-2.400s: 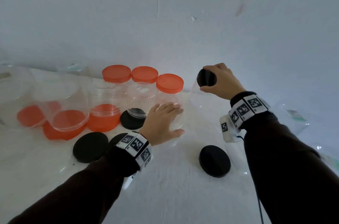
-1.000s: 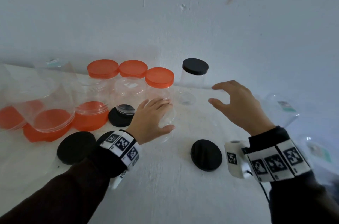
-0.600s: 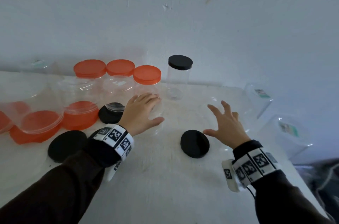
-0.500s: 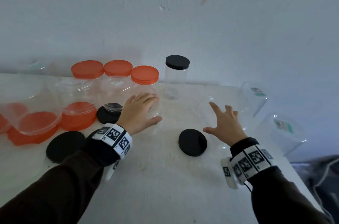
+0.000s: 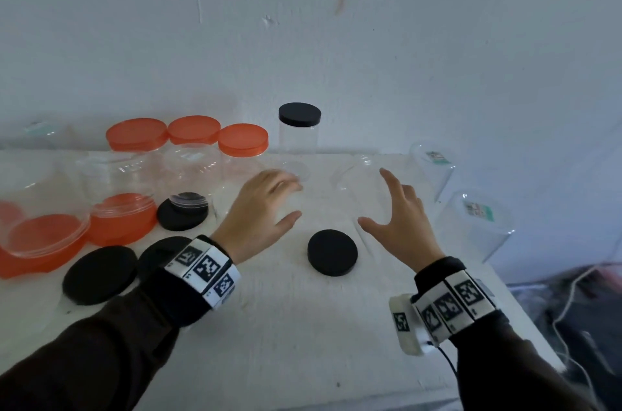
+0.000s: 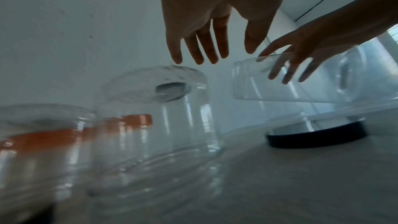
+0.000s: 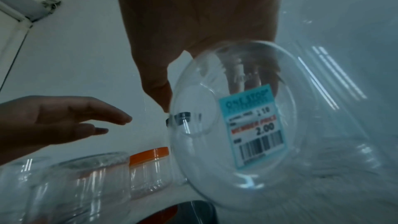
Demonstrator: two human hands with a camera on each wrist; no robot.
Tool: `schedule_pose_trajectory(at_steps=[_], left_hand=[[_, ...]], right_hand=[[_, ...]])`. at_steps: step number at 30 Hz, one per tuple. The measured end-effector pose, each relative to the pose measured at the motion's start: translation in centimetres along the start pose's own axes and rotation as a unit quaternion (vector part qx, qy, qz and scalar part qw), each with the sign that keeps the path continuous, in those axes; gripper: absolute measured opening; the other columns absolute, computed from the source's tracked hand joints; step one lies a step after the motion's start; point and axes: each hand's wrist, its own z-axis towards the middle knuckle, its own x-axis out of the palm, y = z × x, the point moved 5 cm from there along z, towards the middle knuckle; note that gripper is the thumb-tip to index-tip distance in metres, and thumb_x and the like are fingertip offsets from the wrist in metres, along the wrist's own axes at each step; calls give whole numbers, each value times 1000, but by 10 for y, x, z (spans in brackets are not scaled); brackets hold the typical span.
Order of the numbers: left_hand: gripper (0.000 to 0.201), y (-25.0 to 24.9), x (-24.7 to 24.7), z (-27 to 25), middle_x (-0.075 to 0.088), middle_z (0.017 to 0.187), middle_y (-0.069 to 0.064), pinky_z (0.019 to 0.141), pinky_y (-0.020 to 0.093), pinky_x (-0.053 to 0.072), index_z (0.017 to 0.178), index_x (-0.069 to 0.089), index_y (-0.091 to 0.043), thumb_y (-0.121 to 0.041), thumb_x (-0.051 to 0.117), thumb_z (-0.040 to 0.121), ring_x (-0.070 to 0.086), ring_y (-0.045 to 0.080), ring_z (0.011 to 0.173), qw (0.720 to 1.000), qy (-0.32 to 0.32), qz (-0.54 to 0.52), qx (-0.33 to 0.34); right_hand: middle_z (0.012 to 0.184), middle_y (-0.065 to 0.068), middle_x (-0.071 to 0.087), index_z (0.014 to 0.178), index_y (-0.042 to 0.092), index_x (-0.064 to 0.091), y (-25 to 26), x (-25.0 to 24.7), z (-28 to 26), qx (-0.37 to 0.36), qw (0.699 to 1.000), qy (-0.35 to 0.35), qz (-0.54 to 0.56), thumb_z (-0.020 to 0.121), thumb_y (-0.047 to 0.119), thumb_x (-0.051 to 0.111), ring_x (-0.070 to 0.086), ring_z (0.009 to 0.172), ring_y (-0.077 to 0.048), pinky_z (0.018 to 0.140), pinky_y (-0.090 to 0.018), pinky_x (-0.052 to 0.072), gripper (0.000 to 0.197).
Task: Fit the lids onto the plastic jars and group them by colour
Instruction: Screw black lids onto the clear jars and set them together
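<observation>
My right hand (image 5: 372, 196) grips an open clear jar (image 5: 353, 181) and holds it tilted on its side, just above a loose black lid (image 5: 332, 252) on the white table. In the right wrist view the jar's base with its price sticker (image 7: 254, 135) faces me. My left hand (image 5: 289, 200) hovers, fingers straight, over an upturned clear jar (image 6: 155, 108); I cannot tell whether it touches. A black-lidded jar (image 5: 299, 131) stands by the wall, beside three orange-lidded jars (image 5: 194, 129).
At the left, upturned jars sit on orange lids (image 5: 123, 222), with more black lids (image 5: 100, 274) nearby. Two upturned clear jars with stickers (image 5: 474, 222) stand at the table's right edge. Cables (image 5: 572, 303) lie on the floor beyond it.
My right hand let go of the black-lidded jar by the wall, swung right and down, and took hold of a clear jar. The left hand stayed over the upturned jar.
</observation>
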Motion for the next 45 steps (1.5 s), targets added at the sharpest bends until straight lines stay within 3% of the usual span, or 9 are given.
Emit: schedule_pose_trajectory(at_steps=[3, 7, 12, 16, 21, 27, 34, 37, 45], left_hand=[[37, -17, 26, 0, 53, 125, 0, 99, 29, 37, 119, 56, -14, -34, 56, 87, 41, 10, 118, 989, 140, -49, -5], [48, -22, 63, -1, 37, 141, -6, 105, 29, 32, 132, 45, -19, -30, 61, 87, 33, 10, 129, 935, 352, -37, -6], [75, -26, 89, -1, 9, 156, 1, 114, 35, 19, 147, 20, -18, -37, 62, 86, 10, 16, 142, 895, 446, -9, 29], [79, -25, 100, -3, 6, 157, 3, 114, 38, 16, 148, 16, -22, -43, 61, 86, 8, 21, 142, 885, 465, -16, 22], [77, -28, 99, -1, 18, 152, 4, 111, 40, 23, 145, 25, -21, -43, 63, 82, 21, 26, 133, 892, 452, -20, 14], [69, -25, 75, -6, 33, 142, 1, 104, 29, 26, 142, 33, -24, -40, 65, 83, 25, 17, 126, 906, 420, -34, -45], [70, -13, 6, -24, 33, 140, -8, 103, 20, 25, 133, 43, -34, -45, 74, 71, 28, 3, 123, 959, 222, -135, -117], [74, -9, -25, -34, 36, 137, -16, 105, 24, 27, 129, 45, -37, -61, 61, 61, 30, 1, 127, 965, 148, -165, -137], [66, 0, -69, -49, 45, 135, -11, 105, 15, 28, 125, 50, -31, -59, 61, 66, 36, -1, 127, 970, 8, -187, -152]], right_hand=[[136, -9, 38, 144, 20, 20, 0, -5, -7, 2, 1000, -20, 13, 75, 31, 71, 39, 123, -26, 96, -35, 36, 86], [134, -7, 33, 144, 14, 18, -2, -9, -14, -2, 999, -34, 17, 70, 25, 74, 36, 123, -24, 94, -32, 35, 93], [127, -9, 26, 142, 8, 18, -4, -7, -19, -7, 999, -35, 21, 64, 17, 78, 33, 117, -25, 90, -23, 27, 98], [128, -8, 28, 139, 9, 26, -7, -8, -24, -10, 999, -44, 18, 64, 16, 80, 40, 114, -24, 84, -22, 32, 93], [132, -7, 29, 138, 8, 25, -7, -6, -30, -17, 999, -40, 30, 64, 19, 83, 48, 109, -23, 80, -25, 37, 94], [136, -8, 27, 137, 6, 20, -15, 3, -31, 10, 993, -25, 112, 68, 11, 79, 42, 124, -23, 87, -23, 36, 91], [121, -5, 37, 126, 10, 18, -17, 19, -29, 43, 975, 13, 218, 66, 10, 81, 44, 119, -17, 87, -24, 37, 87], [120, -4, 35, 127, 11, 17, -7, 28, -28, 28, 972, 34, 229, 66, 10, 82, 45, 118, -17, 91, -26, 38, 89], [127, -4, 37, 121, 16, 24, 29, 60, -30, -3, 956, 98, 276, 66, 12, 82, 44, 122, -18, 90, -26, 40, 80]])
